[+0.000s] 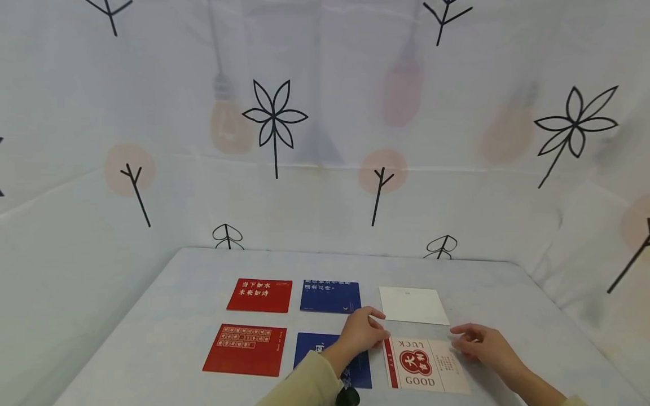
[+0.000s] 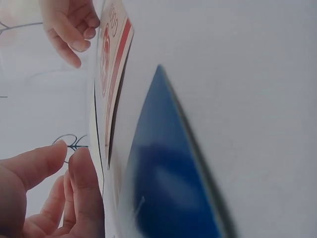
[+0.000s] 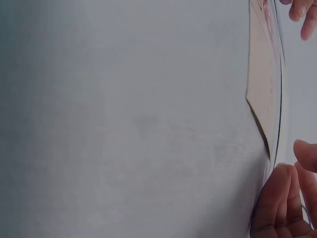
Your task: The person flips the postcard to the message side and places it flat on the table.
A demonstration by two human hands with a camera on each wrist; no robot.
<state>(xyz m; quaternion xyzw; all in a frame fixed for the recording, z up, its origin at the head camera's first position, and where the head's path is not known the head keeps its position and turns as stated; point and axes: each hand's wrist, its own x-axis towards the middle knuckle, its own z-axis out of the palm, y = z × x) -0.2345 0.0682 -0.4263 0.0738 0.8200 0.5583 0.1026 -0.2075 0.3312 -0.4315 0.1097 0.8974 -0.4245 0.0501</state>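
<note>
A cream postcard [image 1: 442, 363] printed "GOOD LUCK" in red and black lies flat on the table between my two hands. My left hand [image 1: 361, 331] hovers by its upper left corner with fingers loosely bent; the left wrist view shows nothing between thumb and fingers [image 2: 85, 173]. Off the card's right edge is my right hand [image 1: 484, 345], also loosely bent and holding nothing. A plain white card [image 1: 413, 305] lies just behind the cream one, its lower corners near both hands' fingertips. Beneath my left forearm, a blue card [image 1: 363, 369] is partly hidden.
Another blue card [image 1: 330, 299] lies behind my left hand. Two red cards with white lettering, one at the back [image 1: 271, 296] and one in front [image 1: 244, 355], lie at the left. A patterned white curtain [image 1: 325, 214] hangs behind the white table [image 1: 152, 338].
</note>
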